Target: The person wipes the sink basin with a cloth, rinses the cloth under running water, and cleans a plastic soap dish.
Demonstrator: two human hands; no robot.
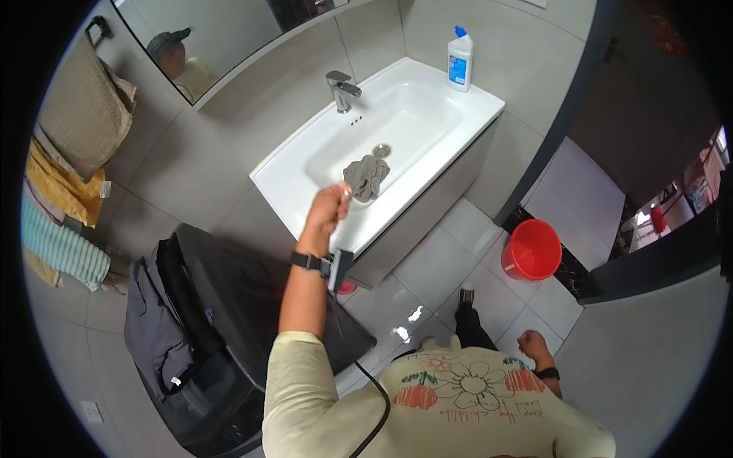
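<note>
i count one grey cloth (366, 179) in one white sink (427, 114), one red bucket (532, 250); left grip (331, 208) beside the cloth, clamped or not i can't tell; right grip (532, 344) curled together.

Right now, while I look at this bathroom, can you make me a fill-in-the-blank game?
1. The bucket standing on the floor is coloured ____.
2. The white bottle on the sink has a cap coloured ____.
3. The person's ____ hand is the one nearer the crumpled cloth.

Missing words: red; blue; left.
</note>
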